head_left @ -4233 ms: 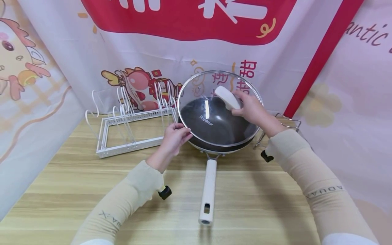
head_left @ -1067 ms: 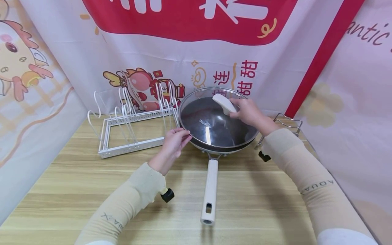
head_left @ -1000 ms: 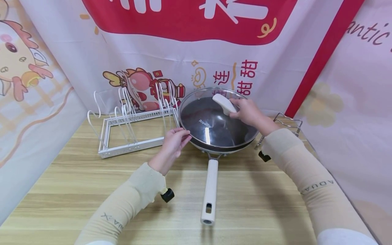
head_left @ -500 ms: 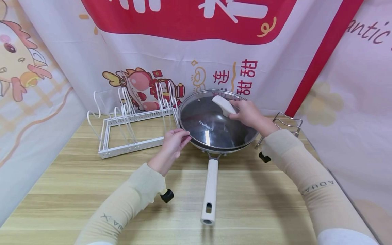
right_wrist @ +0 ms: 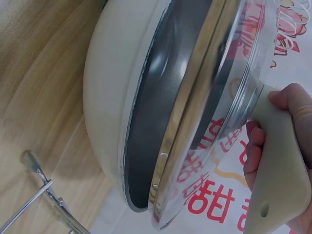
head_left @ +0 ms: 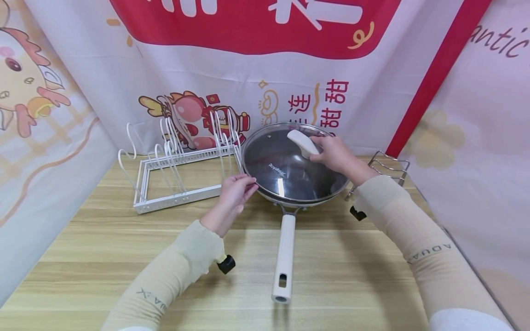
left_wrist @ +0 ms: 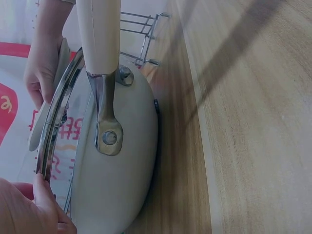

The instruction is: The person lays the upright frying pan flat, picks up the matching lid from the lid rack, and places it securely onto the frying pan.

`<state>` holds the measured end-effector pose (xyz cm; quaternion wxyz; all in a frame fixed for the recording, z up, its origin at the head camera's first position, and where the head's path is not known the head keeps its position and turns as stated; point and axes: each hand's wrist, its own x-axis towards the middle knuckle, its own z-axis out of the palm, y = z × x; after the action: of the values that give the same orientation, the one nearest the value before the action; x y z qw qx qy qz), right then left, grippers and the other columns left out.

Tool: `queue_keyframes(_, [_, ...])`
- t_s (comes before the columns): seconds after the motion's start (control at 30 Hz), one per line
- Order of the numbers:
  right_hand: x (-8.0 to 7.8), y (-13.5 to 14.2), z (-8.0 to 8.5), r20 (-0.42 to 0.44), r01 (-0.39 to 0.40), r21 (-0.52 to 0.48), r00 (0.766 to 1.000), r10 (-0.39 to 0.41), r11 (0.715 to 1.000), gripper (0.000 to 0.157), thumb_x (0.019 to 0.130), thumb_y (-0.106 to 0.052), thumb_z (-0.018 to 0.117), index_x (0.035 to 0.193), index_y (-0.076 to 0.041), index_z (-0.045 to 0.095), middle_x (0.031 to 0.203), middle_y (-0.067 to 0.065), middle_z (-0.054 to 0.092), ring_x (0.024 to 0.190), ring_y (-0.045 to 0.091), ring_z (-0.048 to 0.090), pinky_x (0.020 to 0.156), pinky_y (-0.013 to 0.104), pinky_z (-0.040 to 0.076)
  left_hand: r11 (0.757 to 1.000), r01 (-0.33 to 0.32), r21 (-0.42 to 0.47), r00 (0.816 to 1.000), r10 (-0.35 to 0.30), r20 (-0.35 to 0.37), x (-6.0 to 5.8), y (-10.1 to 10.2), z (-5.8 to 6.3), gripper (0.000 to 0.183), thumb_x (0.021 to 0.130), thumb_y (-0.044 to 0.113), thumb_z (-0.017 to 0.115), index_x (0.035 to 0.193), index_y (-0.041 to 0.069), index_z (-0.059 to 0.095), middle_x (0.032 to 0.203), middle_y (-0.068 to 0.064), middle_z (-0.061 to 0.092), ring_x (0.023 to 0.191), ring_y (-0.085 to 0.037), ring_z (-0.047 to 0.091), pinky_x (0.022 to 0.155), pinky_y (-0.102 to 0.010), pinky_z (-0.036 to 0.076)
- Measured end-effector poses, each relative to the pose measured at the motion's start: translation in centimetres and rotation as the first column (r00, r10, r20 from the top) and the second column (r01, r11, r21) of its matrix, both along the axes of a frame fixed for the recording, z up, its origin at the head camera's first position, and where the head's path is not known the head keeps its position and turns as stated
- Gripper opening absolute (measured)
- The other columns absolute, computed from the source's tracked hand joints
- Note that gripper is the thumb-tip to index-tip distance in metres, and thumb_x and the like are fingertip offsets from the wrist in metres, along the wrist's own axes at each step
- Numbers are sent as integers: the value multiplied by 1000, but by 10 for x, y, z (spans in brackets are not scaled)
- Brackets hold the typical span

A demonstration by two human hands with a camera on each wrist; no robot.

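A cream wok (left_wrist: 112, 180) with a dark inside and a long pale handle (head_left: 284, 257) stands on the wooden table. Over it is a clear glass lid (head_left: 273, 156) with a metal rim; both wrist views show a gap between that rim and the wok's edge. My right hand (head_left: 335, 154) grips the lid's cream knob (right_wrist: 278, 165), thumb on one side and fingers on the other. At the lid's front left edge, my left hand (head_left: 236, 191) pinches the rim between thumb and fingertips, close above the wok's edge.
A white rack (head_left: 178, 197) with upright wire loops stands left of the wok, its right end close to the pan. To the right is a small chrome wire rack (head_left: 391, 168), partly behind my right forearm. A printed cloth (head_left: 198, 69) hangs behind the table.
Since about four seconds ago, the lid's far side has come down and it lies flatter over the wok, my right hand lower with it. Over the last second it shifts only slightly.
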<state>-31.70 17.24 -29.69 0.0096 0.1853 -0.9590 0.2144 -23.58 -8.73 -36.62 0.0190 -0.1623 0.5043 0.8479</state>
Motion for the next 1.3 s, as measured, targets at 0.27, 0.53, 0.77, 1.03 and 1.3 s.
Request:
queue_keyframes(0.27, [-1,0,-3,13,10,7,1000,-10,1000,58,93,-14,76,145,1,54,123,23,67,97,34,63,80,44,55,1000,-9,-3,1000,9,9,0,0,-1,17,91,-16,59,100,-2,54,81,-4,59,66,-10,62,74,-19,60])
queue_keyframes(0.53, [-1,-1,-5,9,0,0,1000,0,1000,56,92,-13,77,143,1,57,122,22,68,98,34,62,84,45,54,1000,-21,-6,1000,22,15,0,1,-5,19,91,-17,58,100,-1,54,87,-7,58,69,-11,64,76,-20,60])
queue_keyframes(0.77, [-1,-2,-6,11,1,-10,1000,-1,1000,56,92,-13,77,142,2,57,123,23,67,99,34,61,86,45,52,1000,-30,-7,1000,30,8,0,1,-6,18,90,-17,59,99,-2,54,91,-8,56,66,-11,65,75,-19,60])
queue_keyframes(1.03, [-2,-3,-7,26,11,-19,1000,-11,1000,57,93,-12,77,143,3,55,125,23,67,100,34,61,86,44,53,999,-42,-24,999,43,27,-3,1,-6,20,90,-17,60,103,-3,55,93,-8,56,66,-11,63,74,-19,59])
queue_keyframes(1.3, [-2,-5,-7,57,30,-19,998,-29,999,59,94,-14,77,145,2,54,128,23,65,101,34,61,86,44,53,999,-46,-29,998,47,35,-3,1,-6,20,90,-17,61,102,-2,54,90,-7,56,66,-10,62,74,-19,59])
